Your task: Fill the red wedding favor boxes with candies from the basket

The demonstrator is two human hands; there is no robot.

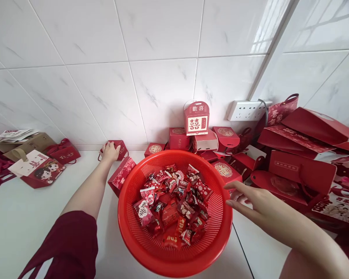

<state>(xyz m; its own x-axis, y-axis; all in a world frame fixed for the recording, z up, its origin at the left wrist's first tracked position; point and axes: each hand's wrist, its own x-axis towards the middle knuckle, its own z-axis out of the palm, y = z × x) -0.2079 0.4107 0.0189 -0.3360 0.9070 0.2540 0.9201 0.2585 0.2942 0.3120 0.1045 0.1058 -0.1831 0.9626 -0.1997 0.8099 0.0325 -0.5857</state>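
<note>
Left fingers (107, 146) cup a crimson box (122, 150), right fingers (239, 187) part by a perforated basket (124, 217).

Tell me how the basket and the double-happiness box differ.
The basket is round and wide; the double-happiness box is narrow with an arched top.
The basket is plain, with small holes; the box carries a pale printed panel.
The basket stands in front, the box behind it, nearer the wall.
Both are red.

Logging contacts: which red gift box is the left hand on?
The red gift box by the wall, behind the floral-sided box left of the basket; only it has the left hand on it.
</note>
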